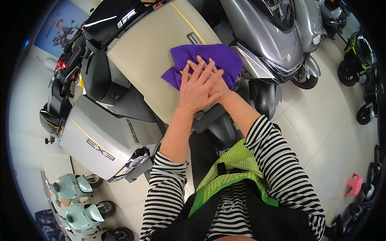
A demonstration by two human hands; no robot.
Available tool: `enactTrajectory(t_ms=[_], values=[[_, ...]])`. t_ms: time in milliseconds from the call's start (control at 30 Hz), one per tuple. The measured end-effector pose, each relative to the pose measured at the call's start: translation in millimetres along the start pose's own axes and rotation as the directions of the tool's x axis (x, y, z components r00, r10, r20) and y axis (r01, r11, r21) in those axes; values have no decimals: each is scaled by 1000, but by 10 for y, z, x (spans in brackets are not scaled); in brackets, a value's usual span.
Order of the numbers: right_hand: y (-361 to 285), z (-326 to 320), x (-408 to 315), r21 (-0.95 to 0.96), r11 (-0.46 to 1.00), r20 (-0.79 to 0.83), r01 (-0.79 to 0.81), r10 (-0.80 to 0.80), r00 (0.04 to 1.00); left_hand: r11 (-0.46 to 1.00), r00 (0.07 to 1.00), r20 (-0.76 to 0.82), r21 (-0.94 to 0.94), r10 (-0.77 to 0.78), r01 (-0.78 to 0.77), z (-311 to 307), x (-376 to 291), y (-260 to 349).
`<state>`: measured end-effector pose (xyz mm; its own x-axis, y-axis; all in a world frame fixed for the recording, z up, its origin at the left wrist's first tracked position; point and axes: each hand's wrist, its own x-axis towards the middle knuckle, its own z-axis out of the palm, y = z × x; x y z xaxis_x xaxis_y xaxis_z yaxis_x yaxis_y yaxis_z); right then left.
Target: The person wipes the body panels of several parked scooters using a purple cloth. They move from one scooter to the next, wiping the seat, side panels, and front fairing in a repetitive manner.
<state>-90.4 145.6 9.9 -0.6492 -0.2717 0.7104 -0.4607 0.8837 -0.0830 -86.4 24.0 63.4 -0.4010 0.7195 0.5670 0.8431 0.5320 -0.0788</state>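
A purple cloth [208,52] lies spread on the beige rear body panel of a scooter [144,48], near its back corner. My left hand [199,81] and my right hand [221,87] are stacked on the cloth, fingers spread and overlapping, pressing it flat. Which hand is which is judged by the arms: one arm comes from the lower left, the other from the lower right. Part of the lower hand is hidden under the upper one. The panel bears a yellow stripe and dark lettering.
A silver scooter body [99,135] stands at the left, a grey scooter [265,36] close at the right. Mint-green scooters [72,186] are at the lower left. A pink plastic stool [354,184] stands on the tiled floor [304,132], with more vehicles along the right edge.
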Motion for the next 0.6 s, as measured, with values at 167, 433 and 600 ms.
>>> enactTrajectory(t_ms=[167,433,600], values=[[377,-212,15,78,997,242,19,-37,970,996,999,-33,92,-11,14,121,-19,-113],[555,-1178,-2088,180,835,199,-520,486,851,916,998,-48,398,-40,56,-213,311,-678],[-626,-1579,-3605,123,491,580,-863,670,464,766,963,-223,589,-151,257,-545,868,-1279]])
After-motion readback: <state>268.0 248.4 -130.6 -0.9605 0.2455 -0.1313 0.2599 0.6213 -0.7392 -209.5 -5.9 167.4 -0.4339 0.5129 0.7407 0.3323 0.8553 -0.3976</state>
